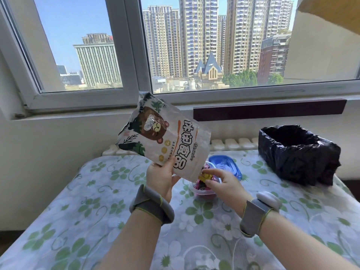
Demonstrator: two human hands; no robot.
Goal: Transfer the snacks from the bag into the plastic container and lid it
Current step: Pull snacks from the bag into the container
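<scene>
Bag (165,137), light and crinkly, hangs tilted over the container (204,189); left hand (161,177) grips its lower edge. Right hand (224,182) fingers pinch a snack (204,176). Lid (226,165) waits at one o'clock.

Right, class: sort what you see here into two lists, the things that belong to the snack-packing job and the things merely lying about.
Part of the job:
- snack bag, tipped over, held by the left hand
- wrapped snacks, at the right hand
- clear plastic container
- blue lid, lying behind the container

Just lying about:
- bin with black liner
- floral tablecloth
</scene>
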